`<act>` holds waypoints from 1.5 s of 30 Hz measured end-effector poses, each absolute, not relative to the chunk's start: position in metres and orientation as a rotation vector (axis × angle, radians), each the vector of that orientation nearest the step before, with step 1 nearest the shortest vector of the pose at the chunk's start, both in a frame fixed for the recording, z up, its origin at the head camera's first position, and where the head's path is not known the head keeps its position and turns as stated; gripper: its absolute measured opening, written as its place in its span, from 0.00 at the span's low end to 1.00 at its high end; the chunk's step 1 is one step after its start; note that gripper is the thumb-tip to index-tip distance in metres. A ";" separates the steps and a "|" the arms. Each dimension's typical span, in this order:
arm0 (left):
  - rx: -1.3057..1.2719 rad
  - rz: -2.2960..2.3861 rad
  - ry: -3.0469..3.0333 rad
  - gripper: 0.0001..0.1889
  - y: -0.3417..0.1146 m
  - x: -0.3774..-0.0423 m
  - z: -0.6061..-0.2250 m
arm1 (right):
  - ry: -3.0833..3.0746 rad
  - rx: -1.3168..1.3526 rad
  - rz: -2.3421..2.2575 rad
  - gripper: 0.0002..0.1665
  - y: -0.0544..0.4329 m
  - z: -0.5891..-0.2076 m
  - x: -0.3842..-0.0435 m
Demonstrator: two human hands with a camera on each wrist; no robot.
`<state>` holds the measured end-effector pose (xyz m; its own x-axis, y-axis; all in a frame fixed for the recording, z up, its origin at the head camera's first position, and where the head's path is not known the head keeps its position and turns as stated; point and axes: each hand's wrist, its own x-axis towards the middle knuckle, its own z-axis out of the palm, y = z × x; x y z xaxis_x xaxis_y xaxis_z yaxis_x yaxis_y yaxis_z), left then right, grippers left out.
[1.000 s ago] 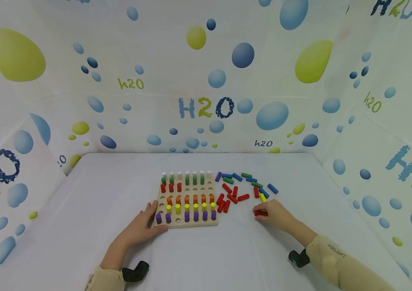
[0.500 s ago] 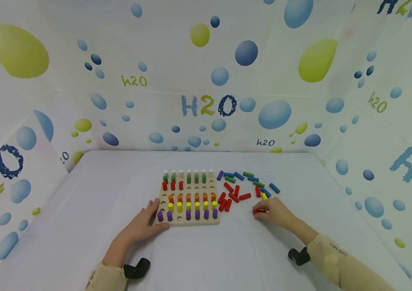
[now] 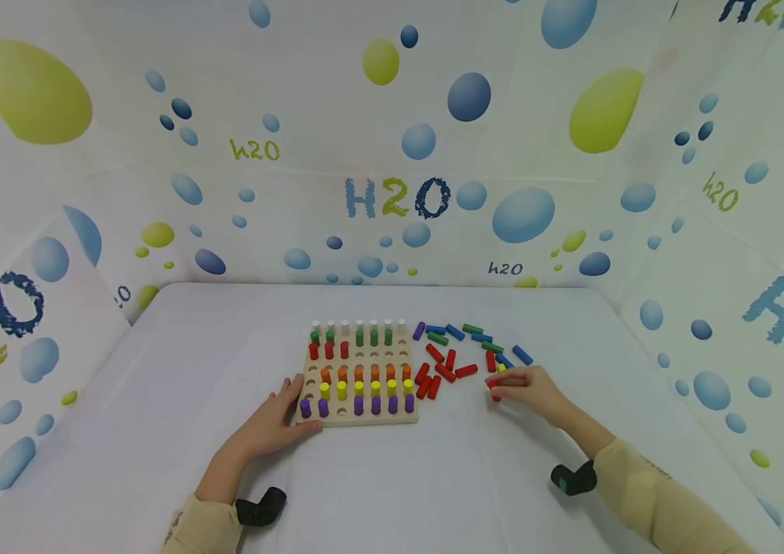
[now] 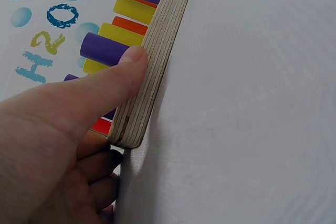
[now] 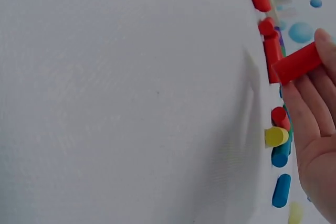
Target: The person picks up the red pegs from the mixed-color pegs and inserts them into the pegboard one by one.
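Note:
A wooden pegboard [image 3: 369,421] carries upright rows of white, green, red, orange, yellow and purple pegs. Three red pegs [image 3: 329,351] stand at the left of their row, with bare holes to their right. My left hand [image 3: 268,428] holds the board's front left corner; in the left wrist view its thumb lies on the layered front edge [image 4: 149,72]. To the right of the board, my right hand [image 3: 533,392] pinches a red peg [image 5: 298,63] between thumb and fingertips, raised and tilted above the cloth.
Loose red pegs [image 3: 444,372] lie right of the board. Behind them are several blue [image 3: 522,355] and green pegs [image 3: 472,328] and a purple peg [image 3: 419,331]. A yellow peg [image 5: 276,137] lies near my right hand. White cloth [image 3: 392,492] covers the table.
My right hand has lifted the red peg slightly off the cloth and tilted it more upright. My left hand stays at the board's corner. The head view has shifted slightly.

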<state>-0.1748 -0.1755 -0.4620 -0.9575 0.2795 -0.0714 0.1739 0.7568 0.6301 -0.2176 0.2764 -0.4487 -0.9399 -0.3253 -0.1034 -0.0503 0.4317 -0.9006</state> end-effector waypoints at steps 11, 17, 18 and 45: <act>0.340 0.991 2.776 0.52 -0.175 -0.174 -0.463 | 2.324 -0.190 -1.690 0.27 0.272 -0.430 -0.224; 0.339 0.983 2.781 0.52 -0.174 -0.175 -0.462 | 2.309 -0.174 -1.714 0.27 0.264 -0.417 -0.223; 0.339 0.981 2.783 0.52 -0.174 -0.175 -0.462 | 2.305 -0.172 -1.716 0.27 0.261 -0.413 -0.221; 0.346 0.980 2.790 0.53 -0.174 -0.175 -0.461 | 2.316 -0.134 -1.734 0.28 0.219 -0.400 -0.246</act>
